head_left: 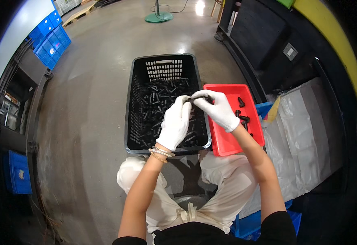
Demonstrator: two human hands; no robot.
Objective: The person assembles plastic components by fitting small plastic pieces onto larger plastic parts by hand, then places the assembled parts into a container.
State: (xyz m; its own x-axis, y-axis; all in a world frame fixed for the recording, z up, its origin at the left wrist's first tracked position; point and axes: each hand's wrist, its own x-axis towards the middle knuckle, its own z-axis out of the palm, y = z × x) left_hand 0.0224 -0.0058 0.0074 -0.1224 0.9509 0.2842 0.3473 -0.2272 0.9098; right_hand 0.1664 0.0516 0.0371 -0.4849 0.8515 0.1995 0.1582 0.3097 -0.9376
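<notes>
- Frame centre: white-gloved left hand point(175, 122) and right hand point(218, 109), fingers of both pinched on one small black bolt-like part point(198, 98).
- Part held above black slotted plastic crate point(134, 102), beside red plastic tray point(227, 145).
- Best kept over crate; grip firm.

Evenly lit indoor scene, bright overhead light glaring white off the polished concrete floor point(101, 61) at the top, corners falling to black, straight edges bowing near the rim, centre sharp, white gloves nearly overexposed, soft shadows beneath the black crate point(166, 65).
</notes>
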